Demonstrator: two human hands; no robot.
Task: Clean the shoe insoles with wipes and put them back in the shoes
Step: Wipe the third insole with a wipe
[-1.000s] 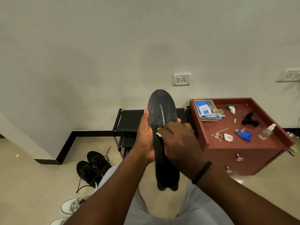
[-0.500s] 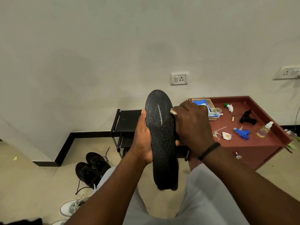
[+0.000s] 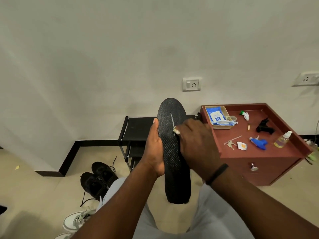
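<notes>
A black textured insole (image 3: 173, 152) stands upright in front of me, toe end up. My left hand (image 3: 154, 149) grips its left edge near the middle, thumb along the rim. My right hand (image 3: 196, 144) lies over the insole's right side and pinches a small white wipe (image 3: 176, 131) against the surface; most of the wipe is hidden under the fingers. A pair of black lace-up shoes (image 3: 98, 180) sits on the floor at the lower left. A blue pack of wipes (image 3: 215, 115) lies in a shallow tray (image 3: 224, 125) on the red cabinet.
A red cabinet (image 3: 259, 163) at the right carries keys, a blue tool, a small spray bottle (image 3: 283, 139) and a black object. A black shoe rack (image 3: 136, 130) stands against the wall behind the insole. White sneakers (image 3: 76, 219) lie at the bottom left.
My right hand with the wipe went up toward the insole's right edge, then came back down and left across the surface. The left hand keeps its grip.
</notes>
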